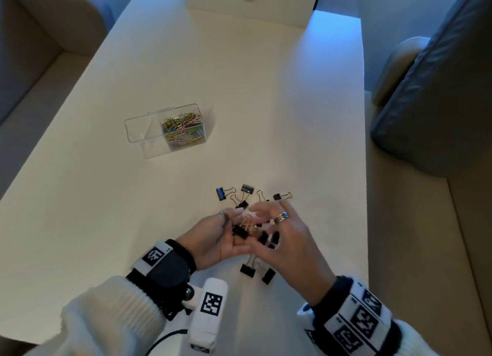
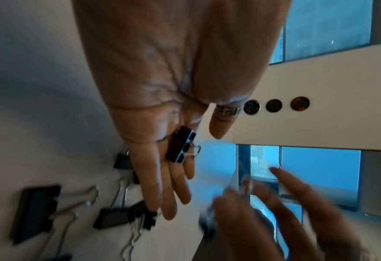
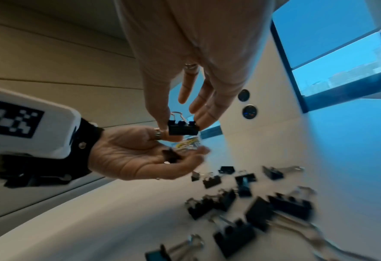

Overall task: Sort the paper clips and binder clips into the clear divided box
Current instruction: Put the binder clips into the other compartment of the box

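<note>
- While both hands hover together over the near part of the white table [image 1: 239, 89], the left hand [image 1: 213, 238] lies palm up with fingers straight and relaxed, a patterned ring on the thumb.
- Binder clip in palm [image 2: 181, 147]: black, wire handles folded, lying loose across the base of the left fingers; no finger curls round it.
- Right hand [image 1: 287, 238]: palm down, just right of the left hand and overlapping its fingertips, a ring on one finger.
- Pinched binder clip [image 3: 183, 127]: black, held by its body between the right thumb and a fingertip, handles pointing up, directly above the open left palm.
- Loose binder clips, far group [image 1: 241, 196]: several black clips with metal handles scattered on the table just beyond the fingertips of both hands.
- Loose binder clips, near group [image 1: 257, 272]: two black clips on the table under and just behind the right hand, toward the wrists.
- More black clips show partly between the right fingers in the head view; whether they lie on the table or touch the hand cannot be told.
- Clear divided box [image 1: 138, 132]: on the table well beyond and to the left of the left hand, apart from every clip on the table.
- Paper clips [image 1: 183, 129]: coloured, heaped in the right compartment of the box; no contents show in the left compartment.
- White panel [image 1: 253, 4]: upright at the far end of the table, with round buttons, far beyond both hands.
- Wrist bands with black-and-white square markers sit on both wrists over fuzzy white sleeves.
</note>
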### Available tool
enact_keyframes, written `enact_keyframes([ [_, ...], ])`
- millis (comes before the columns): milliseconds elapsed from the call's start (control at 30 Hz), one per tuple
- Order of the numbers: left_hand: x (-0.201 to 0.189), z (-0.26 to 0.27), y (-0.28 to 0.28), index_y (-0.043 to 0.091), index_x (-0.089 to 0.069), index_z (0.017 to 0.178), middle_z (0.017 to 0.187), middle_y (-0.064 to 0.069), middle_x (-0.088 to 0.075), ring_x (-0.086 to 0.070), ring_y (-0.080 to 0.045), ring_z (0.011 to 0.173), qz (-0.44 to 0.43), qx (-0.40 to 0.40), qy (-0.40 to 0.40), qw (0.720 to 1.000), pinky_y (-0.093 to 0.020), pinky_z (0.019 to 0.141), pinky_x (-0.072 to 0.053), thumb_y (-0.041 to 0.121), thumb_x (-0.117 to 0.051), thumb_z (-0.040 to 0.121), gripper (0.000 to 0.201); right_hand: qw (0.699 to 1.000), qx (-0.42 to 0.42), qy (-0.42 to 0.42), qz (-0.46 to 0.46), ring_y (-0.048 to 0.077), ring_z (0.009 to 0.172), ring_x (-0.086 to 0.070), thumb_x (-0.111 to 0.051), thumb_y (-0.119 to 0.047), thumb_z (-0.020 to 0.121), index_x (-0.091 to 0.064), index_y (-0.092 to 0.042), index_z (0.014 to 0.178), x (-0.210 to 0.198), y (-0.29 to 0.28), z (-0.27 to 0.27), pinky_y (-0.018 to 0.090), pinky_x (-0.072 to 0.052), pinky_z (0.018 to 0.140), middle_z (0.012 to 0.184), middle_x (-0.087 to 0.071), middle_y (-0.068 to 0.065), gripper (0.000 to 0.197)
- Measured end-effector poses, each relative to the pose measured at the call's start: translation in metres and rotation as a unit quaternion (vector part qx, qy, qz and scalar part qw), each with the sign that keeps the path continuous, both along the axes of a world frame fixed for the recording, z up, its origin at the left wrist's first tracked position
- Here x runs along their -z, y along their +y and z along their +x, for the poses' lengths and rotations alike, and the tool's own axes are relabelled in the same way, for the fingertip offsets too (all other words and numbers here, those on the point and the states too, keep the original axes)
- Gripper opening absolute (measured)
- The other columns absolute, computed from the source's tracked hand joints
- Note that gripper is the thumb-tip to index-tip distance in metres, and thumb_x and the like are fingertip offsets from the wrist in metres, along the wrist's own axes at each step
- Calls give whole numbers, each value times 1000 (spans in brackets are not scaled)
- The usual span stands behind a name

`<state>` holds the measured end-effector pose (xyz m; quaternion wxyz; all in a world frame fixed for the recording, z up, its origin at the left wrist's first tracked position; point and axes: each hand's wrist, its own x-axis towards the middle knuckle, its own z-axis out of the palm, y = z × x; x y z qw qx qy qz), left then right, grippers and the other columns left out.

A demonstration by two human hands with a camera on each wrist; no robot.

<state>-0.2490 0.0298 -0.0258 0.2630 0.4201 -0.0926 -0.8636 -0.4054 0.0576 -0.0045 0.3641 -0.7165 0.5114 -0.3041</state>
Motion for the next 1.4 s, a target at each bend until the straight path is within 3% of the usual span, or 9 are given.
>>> enact_keyframes([
  [200, 2, -8, -1, 0, -67, 97, 98, -20, -67, -68, -28, 86, 3, 1, -7, 1000, -35, 80, -57, 20, -30, 98, 42, 998, 56, -5, -30, 8, 99, -54, -66, -22, 82, -57, -19, 111, -4, -32, -2, 19, -46, 88, 106, -53, -5, 30],
  [267, 3, -4, -4, 0, -64, 101, 97, -20, -69, -70, -29, 85, 14, -14, -14, 1000, -33, 75, -59, 20, -28, 98, 42, 993, 87, 78, 6, 11, 106, -49, -60, -24, 86, -53, -20, 118, 4, -52, -21, 27, -45, 93, 114, -48, -3, 33],
  [433, 5, 4, -5, 0, -60, 107, 100, -19, -68, -70, -29, 84, 23, -45, -17, 999, -31, 67, -60, 20, -25, 98, 42, 945, -45, 291, 141, 18, 122, -30, -60, -20, 86, -42, -25, 133, 39, -74, -45, 30, -33, 103, 134, -33, -1, 50],
  [567, 5, 8, -5, 2, -60, 109, 95, -17, -68, -69, -28, 81, 1, -58, -16, 998, -33, 75, -58, 21, -28, 97, 39, 959, -10, 270, 87, 17, 111, -46, -59, -21, 87, -58, -20, 115, 49, -77, -48, 27, -40, 96, 118, -48, -2, 29],
  [733, 8, 10, -8, 0, -61, 106, 89, -17, -70, -70, -27, 79, -1, -78, -9, 997, -35, 77, -56, 27, -30, 97, 42, 933, -49, 354, 31, 16, 110, -47, -53, -36, 89, -55, -20, 118, 38, -70, -42, 28, -46, 88, 117, -53, -2, 34],
  [900, 7, 13, -17, -1, -59, 106, 92, -20, -66, -68, -28, 78, 0, -108, 21, 994, -36, 73, -59, 33, -40, 90, 42, 973, -37, 201, -104, 16, 85, -55, -49, -41, 81, -63, -15, 97, 12, -49, -3, 31, -51, 75, 90, -61, -2, 34],
  [1000, 6, 19, -20, -4, -53, 119, 96, -19, -63, -66, -27, 80, -12, -124, 62, 990, -33, 75, -56, 34, -37, 90, 51, 966, -88, 212, -121, 17, 93, -52, -51, -45, 78, -65, -20, 103, 7, -43, 23, 34, -48, 80, 101, -60, -4, 38],
  [1133, 3, 37, -26, -1, -57, 110, 96, -19, -65, -67, -27, 83, -13, -150, 61, 987, -33, 76, -56, 31, -34, 94, 43, 977, -78, 174, -94, 17, 106, -46, -49, -50, 81, -55, -21, 122, 1, -56, 40, 36, -41, 91, 117, -53, -2, 50],
  [1400, -20, 101, -45, 2, -62, 99, 86, -17, -71, -71, -28, 74, -17, -229, 11, 973, -36, 67, -58, 26, -32, 95, 39, 988, -42, 145, -25, 23, 118, -37, -51, -18, 91, -35, -16, 137, -9, -141, 97, 41, -34, 103, 132, -41, 6, 48],
])
